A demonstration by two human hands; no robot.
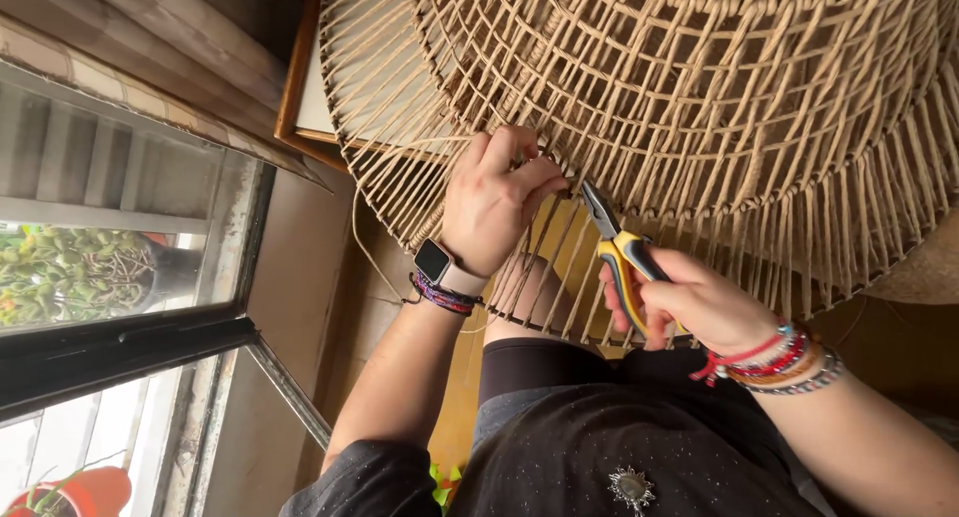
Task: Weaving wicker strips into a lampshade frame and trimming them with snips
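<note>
The left hand is up against a large round woven frame made of beige cord. Its fingers are bent and pressed together on the cords at the edge of the weaving, pinching a strand there. This wrist carries a smartwatch with a light strap and some dark thread bracelets.

The right hand is closed around the yellow and black handles of a pair of pliers. The grey tip of the pliers points up to the weaving, just beside the left fingertips; whether the tip touches the cord, I cannot tell. On the right wrist there are several red and beaded bracelets.

The woven frame fills the upper part of the view, well above the person's lap, and it has many straight cords going out to a thin metal ring at its lower edge. A loose cord hangs down on the left of the frame.

On the left is a window with a dark frame, and green plants are seen through the glass. A red pot is at the bottom corner. The person wears dark clothes with a small silver brooch
</note>
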